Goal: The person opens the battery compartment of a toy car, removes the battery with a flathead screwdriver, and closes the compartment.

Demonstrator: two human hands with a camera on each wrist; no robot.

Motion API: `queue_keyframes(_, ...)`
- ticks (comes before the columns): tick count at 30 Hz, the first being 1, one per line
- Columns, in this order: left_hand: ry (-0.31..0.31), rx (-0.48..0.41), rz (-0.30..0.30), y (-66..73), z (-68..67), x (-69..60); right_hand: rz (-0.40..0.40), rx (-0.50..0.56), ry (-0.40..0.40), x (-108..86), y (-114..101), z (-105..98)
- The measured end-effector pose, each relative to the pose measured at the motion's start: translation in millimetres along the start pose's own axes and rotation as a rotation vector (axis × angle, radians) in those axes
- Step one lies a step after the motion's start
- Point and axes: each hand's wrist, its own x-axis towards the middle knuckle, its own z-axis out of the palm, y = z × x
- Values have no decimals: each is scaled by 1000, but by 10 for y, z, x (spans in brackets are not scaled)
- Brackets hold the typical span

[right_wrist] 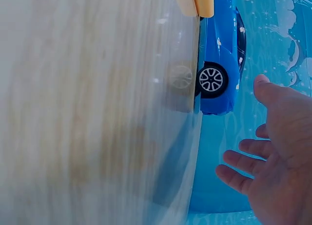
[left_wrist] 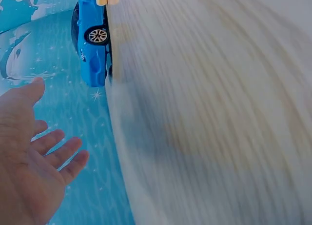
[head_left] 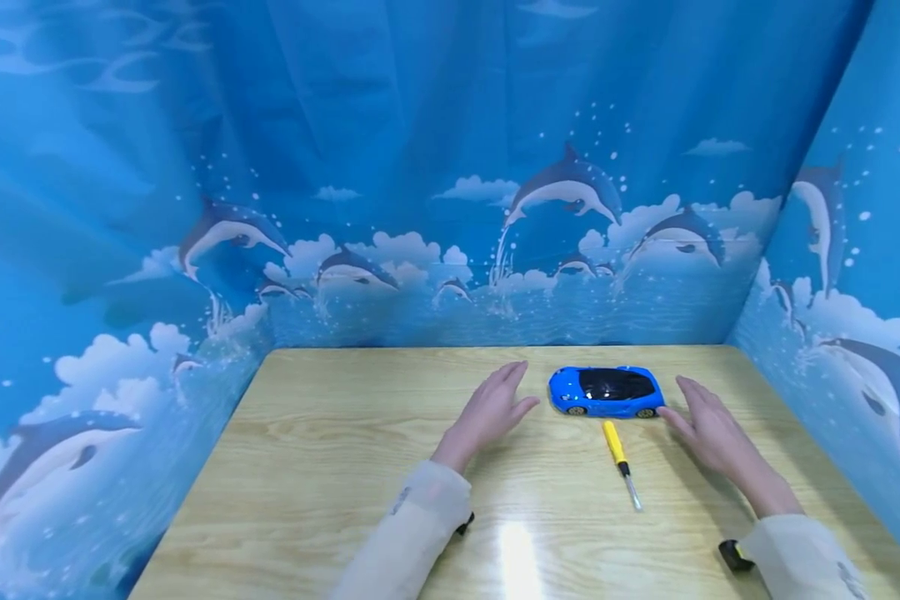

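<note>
A blue toy car (head_left: 607, 392) with a black roof stands on its wheels near the back of the wooden table. To its left is my left hand (head_left: 489, 410), fingers spread and apart from the car. My right hand (head_left: 708, 423) is at the car's other end, its thumb very close to the rear; the right wrist view shows a gap there. Nothing is held in either hand. A screwdriver (head_left: 617, 450) with a yellow handle lies in front of the car, its metal tip pointing toward me. Both wrist views show the car's wheels side-on, with each palm beside it.
The light wood table (head_left: 330, 467) meets a blue dolphin-print curtain (head_left: 420, 167) at the back and along both sides. A bright light reflection falls on the tabletop near its front. Dark wrist devices (head_left: 735, 556) sit at the sleeves.
</note>
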Motion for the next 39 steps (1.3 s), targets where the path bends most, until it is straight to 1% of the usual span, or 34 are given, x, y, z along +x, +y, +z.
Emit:
queue_keyframes(3, 4, -20, -21, 36, 67, 71, 20, 11, -15, 34, -9, 25)
queue_keyframes(9, -21, -68, -38, 133, 161, 191, 37, 39, -36, 94, -10, 59)
queue_keyframes(16, -28, -77, -65, 197, 300, 292, 14, 42, -31, 135, 0, 98)
queue_keyframes(20, -37, -51, -59, 231, 376, 319, 16, 42, -49, 152, 21, 129)
queue_keyframes(24, -30, -25, -56, 256, 439, 347, 1, 31, -49, 163, 31, 148)
queue_keyframes(29, -38, -26, -82, 269, 496, 371, -14, 24, -45, 181, 33, 172)
queue_keyframes(35, -47, -29, -108, 265, 541, 380, -32, 29, -66, 204, 20, 206)
queue_keyframes(39, -53, -34, -111, 279, 540, 385, -35, 45, -58, 209, 5, 225)
